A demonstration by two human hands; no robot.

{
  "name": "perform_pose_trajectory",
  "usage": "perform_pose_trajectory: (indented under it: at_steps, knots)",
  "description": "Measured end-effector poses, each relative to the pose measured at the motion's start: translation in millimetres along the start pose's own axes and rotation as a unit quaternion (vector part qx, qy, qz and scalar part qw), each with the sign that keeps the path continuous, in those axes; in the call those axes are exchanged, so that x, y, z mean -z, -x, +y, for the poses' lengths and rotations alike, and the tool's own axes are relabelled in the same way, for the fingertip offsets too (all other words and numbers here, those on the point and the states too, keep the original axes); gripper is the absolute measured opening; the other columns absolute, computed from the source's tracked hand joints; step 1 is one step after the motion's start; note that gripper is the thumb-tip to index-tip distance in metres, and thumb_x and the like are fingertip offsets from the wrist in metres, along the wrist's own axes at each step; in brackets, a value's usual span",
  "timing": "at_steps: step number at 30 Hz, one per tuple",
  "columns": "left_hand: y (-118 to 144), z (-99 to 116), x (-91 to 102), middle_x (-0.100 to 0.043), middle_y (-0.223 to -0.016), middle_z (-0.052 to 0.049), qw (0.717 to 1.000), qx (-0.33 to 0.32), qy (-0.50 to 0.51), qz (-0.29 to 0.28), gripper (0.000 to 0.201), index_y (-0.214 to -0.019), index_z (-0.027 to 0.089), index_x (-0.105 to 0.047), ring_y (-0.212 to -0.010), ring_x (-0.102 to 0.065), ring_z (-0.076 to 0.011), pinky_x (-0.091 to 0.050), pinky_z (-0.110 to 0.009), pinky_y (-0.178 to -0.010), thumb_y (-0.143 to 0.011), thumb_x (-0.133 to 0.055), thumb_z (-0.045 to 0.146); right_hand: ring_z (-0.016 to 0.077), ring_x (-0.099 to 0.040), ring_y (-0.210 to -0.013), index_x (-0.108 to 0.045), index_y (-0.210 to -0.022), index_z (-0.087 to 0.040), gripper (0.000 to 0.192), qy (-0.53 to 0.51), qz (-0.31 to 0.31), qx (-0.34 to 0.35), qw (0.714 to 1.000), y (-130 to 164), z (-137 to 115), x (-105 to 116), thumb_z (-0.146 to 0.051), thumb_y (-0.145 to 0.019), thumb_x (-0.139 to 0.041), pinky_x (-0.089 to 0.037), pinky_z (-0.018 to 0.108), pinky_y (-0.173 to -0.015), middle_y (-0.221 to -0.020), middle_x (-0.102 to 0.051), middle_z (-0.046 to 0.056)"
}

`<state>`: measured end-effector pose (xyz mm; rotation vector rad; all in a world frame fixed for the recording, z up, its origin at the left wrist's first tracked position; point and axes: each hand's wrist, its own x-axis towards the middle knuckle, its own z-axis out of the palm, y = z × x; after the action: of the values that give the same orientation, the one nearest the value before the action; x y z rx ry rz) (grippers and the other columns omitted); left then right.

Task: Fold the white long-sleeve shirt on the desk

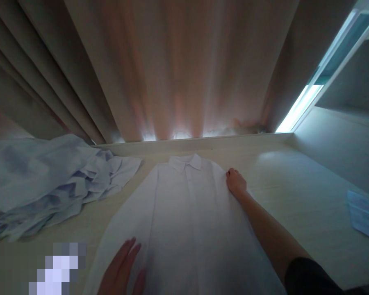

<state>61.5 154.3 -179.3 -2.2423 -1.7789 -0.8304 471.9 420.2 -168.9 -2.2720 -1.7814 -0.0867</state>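
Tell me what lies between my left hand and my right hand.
The front of the white shirt lies between your left hand and right hand, its placket crossing that stretch; the head view shows it.

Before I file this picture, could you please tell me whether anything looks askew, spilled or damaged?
I see nothing spilled or damaged; only the heap of white cloth, left of the spread white shirt, looks untidy, lying crumpled in jumbled folds.

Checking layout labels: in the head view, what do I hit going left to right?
Crumpled white cloth pile → white shirt's collar → right hand → flat pale item at the right edge.
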Motion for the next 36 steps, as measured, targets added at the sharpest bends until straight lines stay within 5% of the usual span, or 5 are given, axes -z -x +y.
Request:
perform_pose_trajectory:
  at_steps: [4, 11, 14, 22, 36]
  knots:
    - [-62, 7, -32.0, -0.036, -0.144, -0.013, 0.997, -0.004, -0.055, -0.052, 0.06, -0.14, 0.017, -0.026, -0.132, -0.036, -0.0257, -0.044, -0.045, -0.101, -0.087, -0.039, 0.041, 0.0262, -0.053, -0.105, -0.053, -0.117, -0.013, 0.04, 0.002, 0.026, 0.036, 0.999, -4, -10, 7, -0.032, -0.093, -0.027, -0.039, 0.038, -0.086, -0.112, -0.057, 0.018]
    - [-144, -15, -79.8, -0.034, -0.144, -0.02, 0.985, 0.009, -0.094, -0.143, 0.061, -0.135, 0.006, -0.035, -0.135, -0.028, -0.0303, -0.027, -0.05, -0.11, -0.09, -0.027, 0.046, 0.0248, -0.035, -0.13, -0.038, -0.136, -0.009, 0.058, -0.016, -0.03, 0.204, 0.978, 3, -41, -13, -0.045, -0.092, -0.024, -0.028, 0.038, -0.105, -0.14, -0.041, 0.017]
    - [-149, -17, -87.5, -0.031, -0.146, -0.018, 0.973, 0.018, -0.091, -0.211, 0.065, -0.137, 0.01, -0.033, -0.136, -0.025, -0.0309, -0.022, -0.052, -0.111, -0.089, -0.024, 0.053, 0.0289, -0.031, -0.132, -0.038, -0.135, -0.003, 0.064, 0.007, -0.029, 0.224, 0.974, -3, -35, -29, -0.048, -0.091, -0.022, -0.024, 0.043, -0.107, -0.141, -0.038, 0.022]
    - [-142, -14, -94.5, -0.032, -0.146, -0.016, 0.975, 0.036, -0.105, -0.194, 0.063, -0.136, 0.013, -0.034, -0.136, -0.025, -0.03, -0.018, -0.05, -0.111, -0.089, -0.022, 0.052, 0.0317, -0.026, -0.134, -0.032, -0.136, 0.003, 0.069, 0.029, 0.053, 0.221, 0.973, 23, -12, -15, -0.049, -0.092, -0.018, -0.021, 0.045, -0.109, -0.141, -0.034, 0.025]
    - [-141, -20, -106.3, -0.036, -0.144, -0.016, 0.975, 0.025, -0.143, -0.168, 0.061, -0.136, 0.013, -0.037, -0.134, -0.03, -0.0303, -0.021, -0.05, -0.11, -0.089, -0.025, 0.049, 0.0276, -0.021, -0.137, -0.032, -0.14, -0.007, 0.07, 0.045, -0.078, 0.169, 0.982, 27, 13, -19, -0.055, -0.09, -0.022, -0.02, 0.043, -0.11, -0.147, -0.028, 0.02]
